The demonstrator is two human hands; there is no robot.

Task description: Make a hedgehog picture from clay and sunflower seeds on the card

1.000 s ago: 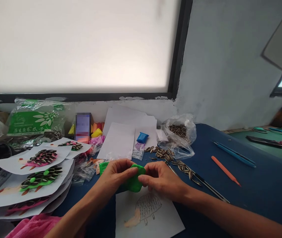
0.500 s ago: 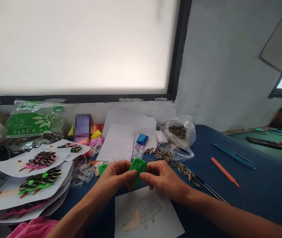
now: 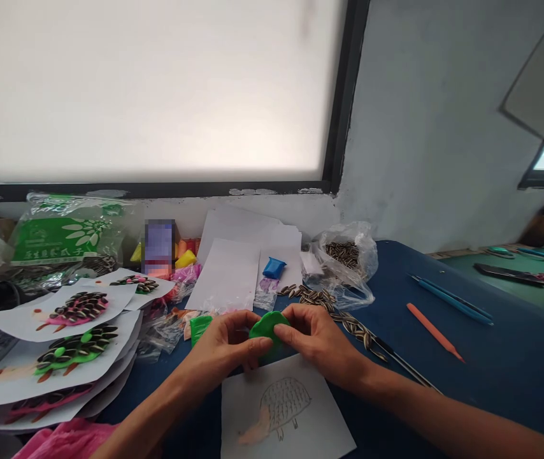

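Observation:
A flattened piece of green modelling clay [image 3: 268,325] is pinched between my two hands, above the top edge of a white sheet. My left hand [image 3: 229,341] grips its left side with thumb and fingers. On the other side my right hand [image 3: 314,335] presses a thumb against its face. Below lies the sheet of paper [image 3: 243,395] with a pencil-drawn hedgehog [image 3: 288,401], whose head is filled in with peach colour. Just left of my left hand sits a green clay packet [image 3: 200,328], partly covered by it.
Finished sunflower-seed hedgehog pictures [image 3: 76,350] are stacked at left. Behind my hands lie blank papers [image 3: 224,274], a blue packet [image 3: 274,268], loose seeds [image 3: 317,296] and a bag of seeds [image 3: 343,255]. At right are an orange tool [image 3: 434,331] and a blue pen-like tool [image 3: 453,299].
The green clay has been turned and now looks wider and lower between my hands. My fingers have shifted their hold; the drawing and other objects stay in place.

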